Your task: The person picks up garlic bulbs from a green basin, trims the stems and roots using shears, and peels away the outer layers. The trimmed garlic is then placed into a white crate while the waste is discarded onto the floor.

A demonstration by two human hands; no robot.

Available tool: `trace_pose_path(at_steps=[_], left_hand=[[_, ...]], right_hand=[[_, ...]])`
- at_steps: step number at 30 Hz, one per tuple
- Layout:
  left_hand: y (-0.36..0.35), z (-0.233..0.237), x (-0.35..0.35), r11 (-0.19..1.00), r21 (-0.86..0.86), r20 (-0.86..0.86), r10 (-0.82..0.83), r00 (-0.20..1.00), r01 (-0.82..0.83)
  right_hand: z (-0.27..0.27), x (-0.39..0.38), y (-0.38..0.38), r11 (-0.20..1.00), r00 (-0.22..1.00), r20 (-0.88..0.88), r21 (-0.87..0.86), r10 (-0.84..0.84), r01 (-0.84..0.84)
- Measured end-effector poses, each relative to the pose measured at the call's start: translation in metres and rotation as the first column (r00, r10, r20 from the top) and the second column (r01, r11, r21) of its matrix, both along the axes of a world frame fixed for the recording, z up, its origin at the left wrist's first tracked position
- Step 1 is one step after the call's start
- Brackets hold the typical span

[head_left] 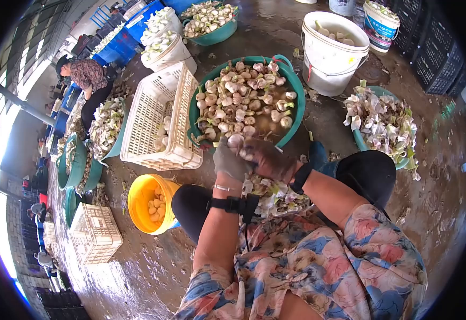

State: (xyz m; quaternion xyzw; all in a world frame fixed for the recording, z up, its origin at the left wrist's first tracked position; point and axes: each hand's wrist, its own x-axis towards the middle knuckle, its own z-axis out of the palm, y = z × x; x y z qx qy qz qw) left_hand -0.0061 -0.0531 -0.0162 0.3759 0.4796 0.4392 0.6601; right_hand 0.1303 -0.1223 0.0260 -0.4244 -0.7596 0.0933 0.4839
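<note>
My left hand (230,161), in a grey glove, is closed around a garlic bulb (235,142) at the near edge of a green tub (297,88). My right hand (273,161), in a darker dirty glove, is closed against the left one. Its fingertips meet at a pale piece (246,155), perhaps part of a bulb; the fingers hide the rest. Many garlic bulbs (241,96) with cut stems lie in murky water in the tub. Below my hands, loose garlic skins (275,198) are heaped between my knees.
A white crate (155,120) stands left of the tub, and a yellow bucket (137,205) holds peeled garlic. At right are a white bucket (329,72), a basin heaped with skins (380,125) and stacked black crates (438,53). A person (86,80) sits at far left.
</note>
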Motion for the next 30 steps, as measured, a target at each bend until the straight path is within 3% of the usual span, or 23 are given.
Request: trace_pose_path(at_steps=[1,2,3,4,5,8,10,13,14,15,17,18,19,20,21,22,23,24,25,26,27,29,30], left_hand=[[-0.002,0.003,-0.004,1.0,-0.004,0.0,0.006,1.0,-0.006],[-0.001,0.007,-0.007,0.999,-0.008,0.157,-0.031,0.987,0.033],[0.002,0.013,-0.01,0.998,0.0,0.309,-0.066,0.949,0.069],[-0.005,0.046,0.0,0.925,-0.374,0.442,0.241,0.864,-0.066],[-0.005,0.043,-0.005,0.924,-0.376,0.445,0.246,0.861,-0.071],[-0.005,0.034,-0.013,0.965,-0.263,0.476,0.122,0.871,0.009],[-0.006,0.028,-0.005,0.998,-0.053,0.323,0.043,0.946,-0.027],[-0.028,0.075,0.017,0.986,-0.16,0.398,0.11,0.911,-0.049],[-0.02,0.066,0.017,0.981,-0.177,0.37,0.136,0.919,-0.074],[-0.016,0.057,0.011,0.981,-0.181,0.368,0.134,0.92,-0.071],[-0.008,0.049,-0.012,1.0,-0.009,-0.096,-0.008,0.995,0.007],[0.006,0.049,-0.028,0.999,-0.042,-0.01,0.031,0.999,-0.032],[0.035,0.014,-0.066,0.747,0.633,-0.365,0.057,0.929,0.203],[0.028,0.065,-0.082,0.922,0.378,-0.339,0.057,0.939,0.081],[0.029,0.089,-0.103,0.943,0.311,-0.167,0.175,0.97,-0.117],[0.04,0.102,-0.131,0.91,0.381,-0.29,0.286,0.913,-0.164],[0.056,0.091,-0.176,0.82,0.568,-0.481,0.399,0.781,-0.069],[0.065,0.084,-0.215,0.856,0.499,-0.527,0.424,0.736,-0.136],[0.071,0.073,-0.256,0.881,0.427,-0.576,0.44,0.69,-0.205],[0.081,0.043,-0.322,0.933,0.35,-0.869,0.288,0.403,0.089],[0.086,0.018,-0.369,0.934,0.147,-0.988,0.153,0.005,0.325],[0.058,0.022,-0.349,0.936,0.26,-0.769,0.348,0.535,-0.235],[0.067,0.024,-0.37,0.928,0.261,-0.947,0.192,0.259,0.266]], right_hand=[[0.001,-0.008,-0.003,0.996,0.998,0.032,0.079,0.046,-0.049],[-0.005,-0.004,-0.003,0.983,0.997,-0.048,-0.172,0.053,-0.061],[-0.004,0.002,-0.001,0.983,0.997,-0.043,-0.167,0.066,-0.072],[0.003,0.006,-0.002,0.943,0.998,-0.065,-0.334,-0.027,0.004],[0.006,0.011,-0.003,0.867,0.99,-0.068,-0.493,-0.126,0.077],[-0.021,0.006,0.015,0.928,0.988,-0.068,-0.358,-0.14,0.107],[-0.032,-0.003,0.019,0.918,0.985,0.038,-0.357,-0.169,0.171],[-0.034,-0.011,0.015,0.948,0.983,-0.167,-0.318,-0.074,0.018],[-0.008,-0.015,0.004,0.989,0.96,-0.273,-0.149,-0.065,0.024],[-0.003,-0.017,0.006,0.988,0.959,-0.274,-0.153,-0.069,0.027],[0.018,-0.014,0.013,0.767,0.613,-0.79,-0.396,-0.005,-0.504],[0.035,-0.003,0.006,0.825,0.372,-0.927,-0.172,0.05,-0.539],[0.029,0.013,0.015,0.795,0.223,-0.974,-0.11,0.033,-0.596],[0.019,0.034,0.026,0.789,0.229,-0.973,-0.131,0.012,-0.6],[0.006,0.052,0.034,0.779,0.236,-0.972,-0.151,-0.004,-0.608],[-0.006,0.064,0.03,0.783,0.751,-0.652,-0.519,-0.103,-0.343],[-0.019,0.069,0.028,0.744,0.979,-0.091,-0.663,-0.185,0.079],[-0.042,0.062,0.024,0.721,0.967,0.253,-0.666,-0.02,0.189],[-0.064,0.052,0.018,0.717,0.817,0.556,-0.632,0.154,0.295],[-0.076,0.044,0.013,0.711,0.819,0.552,-0.639,0.159,0.293],[-0.085,0.035,0.009,0.642,0.813,0.549,-0.698,0.193,0.318],[-0.086,0.023,0.017,0.553,0.81,0.536,-0.76,0.237,0.341],[-0.081,0.021,0.025,0.609,0.885,0.465,-0.707,0.016,0.361]])
